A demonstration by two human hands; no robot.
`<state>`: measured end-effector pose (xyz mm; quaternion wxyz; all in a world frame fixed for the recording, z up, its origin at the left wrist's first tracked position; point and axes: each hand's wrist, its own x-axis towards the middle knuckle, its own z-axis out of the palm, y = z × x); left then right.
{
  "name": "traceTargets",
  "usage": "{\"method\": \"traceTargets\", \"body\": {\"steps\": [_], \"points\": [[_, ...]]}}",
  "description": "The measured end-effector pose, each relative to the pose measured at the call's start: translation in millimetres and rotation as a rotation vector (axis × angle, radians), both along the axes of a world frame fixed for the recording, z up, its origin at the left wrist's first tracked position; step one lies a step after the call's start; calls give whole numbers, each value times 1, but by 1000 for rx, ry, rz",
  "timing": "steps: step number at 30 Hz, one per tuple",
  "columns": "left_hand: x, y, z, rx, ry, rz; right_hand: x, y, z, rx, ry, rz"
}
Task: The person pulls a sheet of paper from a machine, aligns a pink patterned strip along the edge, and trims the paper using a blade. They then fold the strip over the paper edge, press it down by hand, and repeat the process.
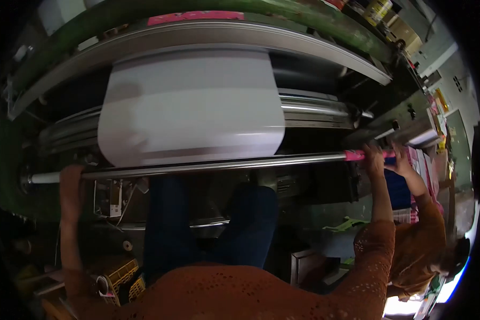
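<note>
A long shiny metal bar [213, 167] runs across in front of me, low at the left and slightly higher at the right. My left hand [71, 180] is closed round it near its left end, beside a white section. At the other end my right hand [374, 158] grips the bar just past a band of pink wrap [354, 155]. Beyond the bar a wide white sheet [192, 106] hangs over the machine's rollers, its lower curve close behind the bar. Another person's hand [402, 162] reaches in beside my right hand, at the bar's right end.
A green machine beam [304, 13] and a metal rail [208, 32] span the far side. Metal rollers [317, 114] lie behind the sheet. A co-worker in an orange top [418, 245] stands close at my right. A yellow basket [125, 280] sits low on the left.
</note>
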<state>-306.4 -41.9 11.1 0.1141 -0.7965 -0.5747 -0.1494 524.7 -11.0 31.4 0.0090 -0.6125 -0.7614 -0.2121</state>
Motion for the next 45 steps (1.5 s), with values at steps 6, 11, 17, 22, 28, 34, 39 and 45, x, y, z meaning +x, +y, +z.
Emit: {"method": "traceTargets", "body": {"steps": [6, 11, 17, 22, 28, 34, 39, 45], "points": [[28, -23, 11, 156, -76, -77, 40, 1, -17, 126, -116, 21], [62, -72, -47, -53, -253, 16, 51, 0, -35, 225, -246, -59], [59, 11, -123, -63, -902, 328, 23, -2, -46, 229, -414, -565], [29, 61, -164, -177, -1464, -33, -219, -39, -72, -647, 380, -140], [27, 5, -92, -747, -1263, 224, -213, 36, -160, -564, 1631, -86], [47, -23, -40, -491, -1641, 125, -237, -36, -55, -686, 1879, -313], [50, -34, -24, -514, -1634, -60, -248, -58, 2, 12, 950, -203], [41, -18, -21, -835, -2115, 250, -397, -73, 73, 27, 418, 349]]}}
